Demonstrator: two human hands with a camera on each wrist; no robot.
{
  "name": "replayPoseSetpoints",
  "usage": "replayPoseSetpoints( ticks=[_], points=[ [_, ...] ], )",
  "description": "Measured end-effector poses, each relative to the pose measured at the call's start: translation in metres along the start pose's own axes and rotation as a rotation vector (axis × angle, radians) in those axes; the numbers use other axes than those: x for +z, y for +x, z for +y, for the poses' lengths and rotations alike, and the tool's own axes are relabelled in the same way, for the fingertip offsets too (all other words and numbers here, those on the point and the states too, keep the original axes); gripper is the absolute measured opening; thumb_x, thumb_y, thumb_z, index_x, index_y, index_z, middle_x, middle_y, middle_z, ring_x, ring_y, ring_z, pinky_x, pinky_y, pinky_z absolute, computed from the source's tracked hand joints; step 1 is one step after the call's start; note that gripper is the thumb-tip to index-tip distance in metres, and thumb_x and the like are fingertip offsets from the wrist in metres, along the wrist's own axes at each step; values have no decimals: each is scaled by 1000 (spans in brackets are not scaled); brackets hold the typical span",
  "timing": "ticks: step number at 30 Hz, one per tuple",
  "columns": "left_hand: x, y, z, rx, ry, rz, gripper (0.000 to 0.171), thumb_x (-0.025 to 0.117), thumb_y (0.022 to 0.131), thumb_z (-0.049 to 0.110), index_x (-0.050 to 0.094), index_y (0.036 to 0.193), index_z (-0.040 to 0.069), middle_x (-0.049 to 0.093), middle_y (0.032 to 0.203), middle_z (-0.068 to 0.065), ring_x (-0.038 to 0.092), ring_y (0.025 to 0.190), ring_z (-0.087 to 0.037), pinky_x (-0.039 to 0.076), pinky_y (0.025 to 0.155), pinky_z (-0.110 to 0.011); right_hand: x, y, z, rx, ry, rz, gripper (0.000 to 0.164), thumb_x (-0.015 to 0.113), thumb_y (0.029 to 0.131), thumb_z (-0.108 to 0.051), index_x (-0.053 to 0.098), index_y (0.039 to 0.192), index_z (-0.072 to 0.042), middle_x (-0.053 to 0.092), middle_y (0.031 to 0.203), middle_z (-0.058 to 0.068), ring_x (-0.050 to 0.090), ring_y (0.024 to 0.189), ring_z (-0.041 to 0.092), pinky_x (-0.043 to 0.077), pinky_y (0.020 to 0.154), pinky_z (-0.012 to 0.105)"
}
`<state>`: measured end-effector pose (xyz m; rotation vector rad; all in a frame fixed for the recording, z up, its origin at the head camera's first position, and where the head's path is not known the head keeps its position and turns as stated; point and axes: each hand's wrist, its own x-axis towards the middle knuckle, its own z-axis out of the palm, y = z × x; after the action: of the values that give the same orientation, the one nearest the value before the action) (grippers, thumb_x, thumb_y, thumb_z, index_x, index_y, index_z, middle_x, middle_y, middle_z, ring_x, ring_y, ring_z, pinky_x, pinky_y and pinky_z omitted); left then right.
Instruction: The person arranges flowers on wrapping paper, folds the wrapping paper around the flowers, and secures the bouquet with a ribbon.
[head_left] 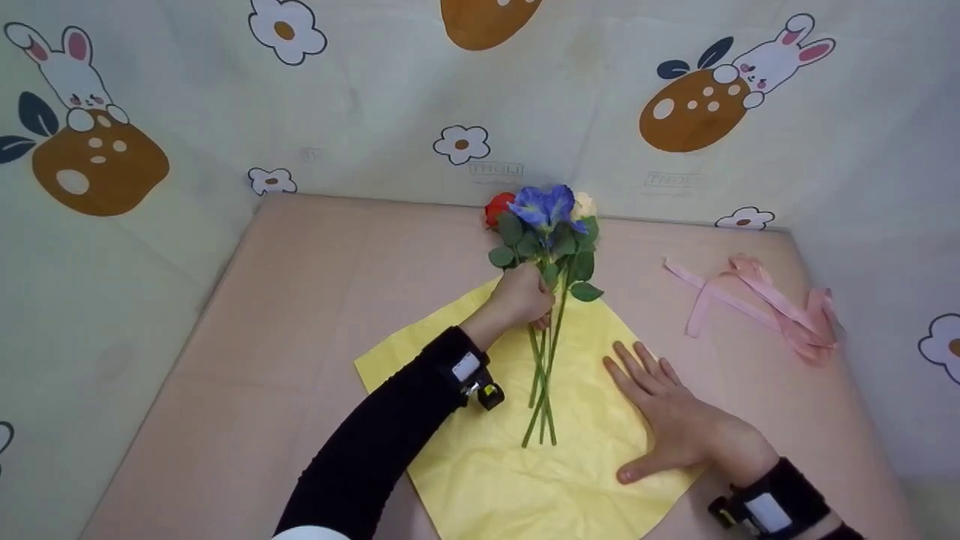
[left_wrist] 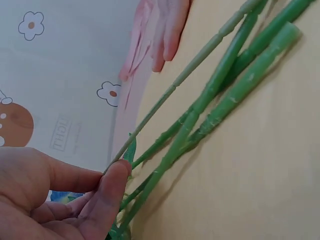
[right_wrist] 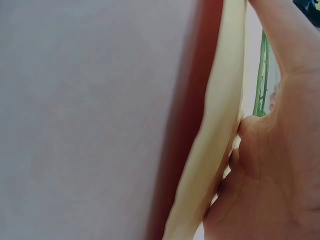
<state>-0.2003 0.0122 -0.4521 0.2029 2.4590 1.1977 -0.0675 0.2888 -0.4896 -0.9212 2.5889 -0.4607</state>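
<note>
Several flowers (head_left: 551, 211) in left hand (head_left: 521, 298), right hand (head_left: 671, 424) spread on yellow sheet (head_left: 480, 465)

Red bloom (head_left: 496, 211), blue bloom (head_left: 532, 204) and pale bloom (head_left: 585, 202) bunched near the middle of the far edge of the tabletop (head_left: 255, 352), with green leaves (head_left: 585, 292) just below. Stems (head_left: 543, 394) slanting from there toward the near edge, crossing one another over the yellow sheet, lower ends free. Left hand just under the blooms, fingers curled in; seen close from the left wrist, thumb and forefinger pinching a thin stem, thicker ones alongside. Cannot tell how many lie within the grip.

Right hand well apart from the stems, toward the right edge of the tabletop: fingers wide, thumb out to the side, touching the right part of the sheet. One corner of the sheet pointing to the far edge beneath the leaves, another to the left edge.

Pink ribbon (head_left: 795, 318) in loose loops near the far right corner of the tabletop. Beyond the far edge, pale backdrop (head_left: 375, 97) printed with rabbits and white flowers.
</note>
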Motion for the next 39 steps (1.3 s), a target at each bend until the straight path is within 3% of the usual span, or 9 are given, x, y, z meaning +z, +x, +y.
replayPoseSetpoints(
  ticks=[4, 7, 15, 21, 29, 35, 39],
  points=[
    [3, 2, -5, -22, 38, -6, 46, 55, 95, 8, 59, 49, 10, 74, 65, -13, 75, 62, -27, 45, 45, -23, 0, -1, 1, -9, 1, 10, 147, 79, 61, -83, 7, 167, -11, -5, 174, 18, -5, 158, 51, 5, 117, 77],
    [4, 2, -4, -28, 46, -11, 44, 55, 95, 8, 61, 51, 10, 73, 62, -9, 74, 60, -27, 47, 44, -24, 1, 0, 1, -9, 5, 9, 147, 80, 61, -83, 7, 167, -12, -5, 174, 17, -5, 158, 50, 5, 117, 77],
    [7, -5, 3, 36, 67, 30, 48, 56, 92, 6, 44, 47, 16, 71, 60, -14, 74, 58, -28, 47, 40, -25, 2, -1, 3, -10, 9, 6, 146, 80, 62, -82, 7, 167, -12, -6, 174, 17, -6, 158, 50, 4, 117, 76],
    [9, -3, 0, 62, 129, 40, 50, 59, 95, 11, 50, 45, 14, 69, 55, -9, 73, 53, -27, 46, 39, -25, 1, 0, 2, 4, 14, -6, 147, 79, 62, -83, 6, 167, -13, -7, 174, 16, -6, 158, 48, 3, 119, 75],
    [11, 1, -5, 45, 69, 22, 49, 56, 98, 6, 55, 49, 11, 70, 56, -8, 72, 52, -25, 55, 46, -29, 1, -1, 2, 3, 13, -6, 147, 79, 61, -84, 6, 167, -13, -7, 174, 17, -6, 158, 49, 4, 119, 75],
    [10, 4, -7, 83, 79, 50, 41, 56, 98, 7, 74, 62, -1, 71, 58, -10, 70, 50, -25, 51, 43, -27, 1, 1, 2, 1, 4, -4, 148, 79, 60, -84, 7, 167, -13, -6, 174, 16, -7, 158, 49, 5, 118, 75],
    [6, 2, -5, 85, 75, 48, 36, 62, 98, 12, 77, 68, -2, 73, 63, -13, 73, 56, -28, 51, 43, -26, 1, 1, 2, 14, -2, -15, 148, 78, 60, -86, 6, 167, -13, -7, 174, 16, -8, 158, 48, 4, 119, 75]
  ],
)
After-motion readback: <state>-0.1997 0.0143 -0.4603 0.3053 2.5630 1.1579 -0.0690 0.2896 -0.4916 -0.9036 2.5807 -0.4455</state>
